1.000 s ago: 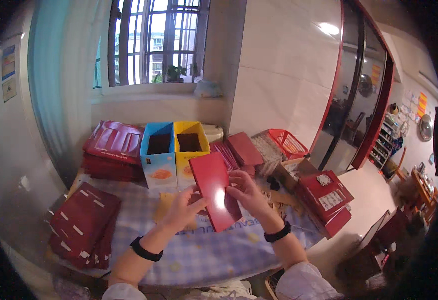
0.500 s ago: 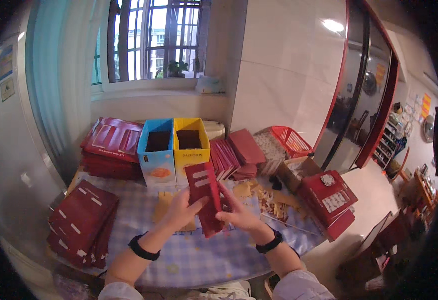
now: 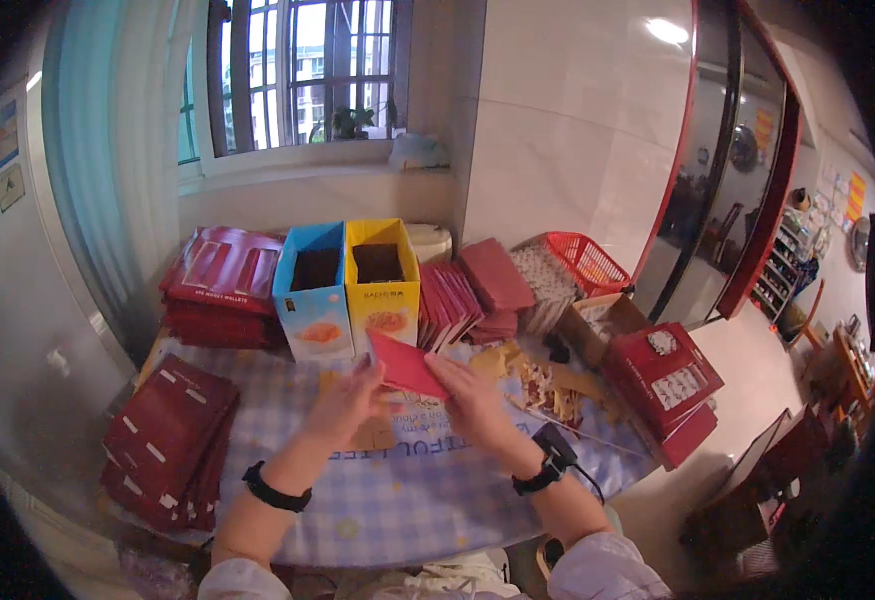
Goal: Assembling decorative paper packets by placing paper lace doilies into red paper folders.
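A red paper envelope (image 3: 405, 367) is held above the middle of the table, tilted, with a plain bright red face showing. My left hand (image 3: 351, 402) grips its left edge between thumb and fingers. At the right end my right hand (image 3: 471, 405) holds it too, fingers along the edge. Just beyond stand an open blue box (image 3: 320, 325) and an open yellow box (image 3: 390, 315), side by side and dark inside. Right of the yellow box, a row of red envelopes (image 3: 450, 302) leans together. Below my hands lies a flat tan paper piece (image 3: 373, 432).
Dark red printed sheets are stacked at the near left (image 3: 168, 430) and far left (image 3: 220, 285). To the right are tan paper scraps (image 3: 548, 385), a cardboard box (image 3: 598, 325), a red printed box (image 3: 663, 380) and a red basket (image 3: 588, 262). A checked cloth (image 3: 388, 510) covers the table.
The envelope has turned from upright with its slotted dark red face showing to a lower, shorter-looking tilt with a plain red face. Both hands have shifted with it, and the view has moved slightly.
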Action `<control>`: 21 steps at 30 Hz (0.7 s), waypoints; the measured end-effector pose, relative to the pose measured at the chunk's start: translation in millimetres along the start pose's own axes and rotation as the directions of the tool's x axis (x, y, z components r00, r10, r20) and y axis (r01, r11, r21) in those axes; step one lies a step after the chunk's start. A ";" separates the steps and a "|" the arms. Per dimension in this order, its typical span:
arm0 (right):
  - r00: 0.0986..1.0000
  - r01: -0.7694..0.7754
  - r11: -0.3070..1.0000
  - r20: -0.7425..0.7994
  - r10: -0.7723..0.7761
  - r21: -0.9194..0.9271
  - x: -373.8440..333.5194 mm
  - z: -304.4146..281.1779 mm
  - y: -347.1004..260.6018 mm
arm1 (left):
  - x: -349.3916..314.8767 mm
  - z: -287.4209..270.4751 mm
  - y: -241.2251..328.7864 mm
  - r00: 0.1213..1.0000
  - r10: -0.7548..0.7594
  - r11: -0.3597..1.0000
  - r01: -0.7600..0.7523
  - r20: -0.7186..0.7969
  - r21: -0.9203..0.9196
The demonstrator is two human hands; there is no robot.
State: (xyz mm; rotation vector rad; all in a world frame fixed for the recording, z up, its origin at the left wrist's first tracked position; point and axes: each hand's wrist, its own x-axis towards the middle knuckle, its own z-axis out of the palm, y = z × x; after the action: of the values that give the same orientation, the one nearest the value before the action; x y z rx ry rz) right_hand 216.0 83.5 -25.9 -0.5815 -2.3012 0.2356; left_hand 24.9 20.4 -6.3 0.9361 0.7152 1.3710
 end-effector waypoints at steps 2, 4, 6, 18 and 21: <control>0.987 -0.035 0.998 -0.154 0.044 0.061 4.1 -12.2 5.2 | 0.6 -13.3 18.0 0.996 0.088 0.921 -0.090 0.023 0.380; 0.976 -0.033 0.998 -0.211 0.045 0.060 4.0 -19.1 13.7 | -4.6 -7.0 29.8 0.945 0.326 0.688 -0.265 0.038 0.676; 0.976 0.150 0.975 -0.181 -0.120 0.166 3.8 -24.8 20.5 | -11.9 1.4 41.8 0.840 0.522 0.332 -0.359 0.147 0.873; 0.993 0.008 0.967 0.112 0.022 -0.255 -6.4 -35.6 46.7 | -39.6 39.9 -11.2 0.570 0.010 -0.361 -0.764 0.822 0.534; 0.996 -0.034 0.992 0.074 0.043 -0.126 -5.3 -30.2 40.6 | -56.8 39.0 -47.8 0.429 -0.110 -0.437 -0.831 0.896 0.344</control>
State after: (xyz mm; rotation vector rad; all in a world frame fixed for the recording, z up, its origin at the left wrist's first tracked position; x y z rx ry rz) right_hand 254.3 116.6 -21.2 -0.6908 -2.3925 0.1354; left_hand 76.5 -39.0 -35.1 3.4098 0.7021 0.5654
